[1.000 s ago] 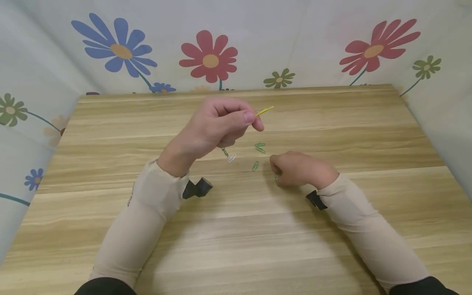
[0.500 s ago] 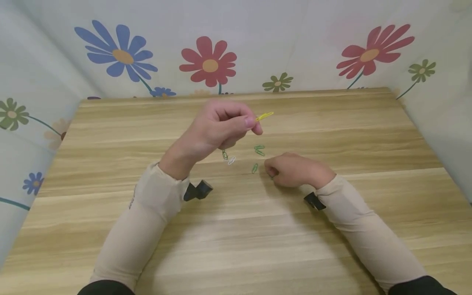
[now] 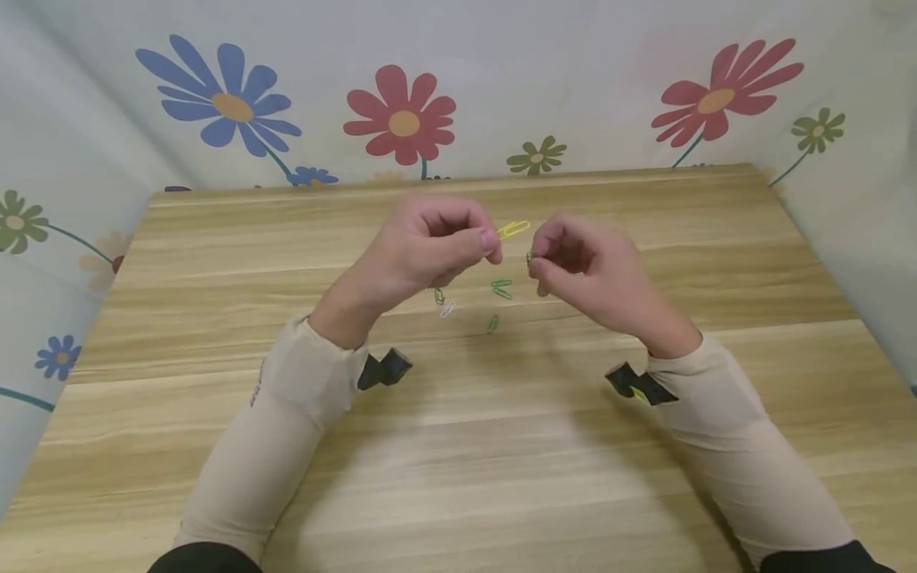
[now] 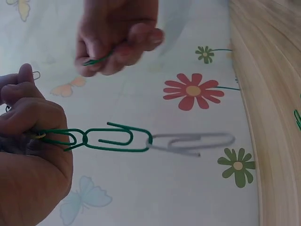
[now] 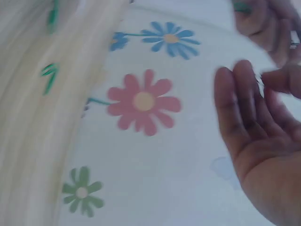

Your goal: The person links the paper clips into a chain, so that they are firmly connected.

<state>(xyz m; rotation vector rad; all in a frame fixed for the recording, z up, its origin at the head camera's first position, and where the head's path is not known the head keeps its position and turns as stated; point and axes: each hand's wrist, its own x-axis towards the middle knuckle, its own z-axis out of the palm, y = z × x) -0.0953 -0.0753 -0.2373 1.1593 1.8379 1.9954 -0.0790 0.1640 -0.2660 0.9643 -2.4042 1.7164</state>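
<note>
My left hand [image 3: 426,243] pinches a yellow paper clip [image 3: 516,229], whose looped end sticks out past the thumb. From the same hand hangs a chain of linked paper clips: in the left wrist view two green clips [image 4: 115,139] show, with a white clip [image 4: 197,141] at the end. To the right, my right hand [image 3: 605,270] holds a green paper clip [image 4: 98,61] between thumb and fingers, mostly covered by them. Both hands are raised over the table, a small gap between them and the two held clips apart.
Several loose green paper clips [image 3: 493,324] lie on the wooden table [image 3: 458,477] below the hands. A flower-patterned cloth [image 3: 609,79] stands behind and at both sides. Each wrist carries a small black camera [image 3: 394,368].
My right hand has lifted from the table with a green paper clip and come up beside the left hand. The left hand stays nearly in place; the yellow clip has turned its flat side more into view.
</note>
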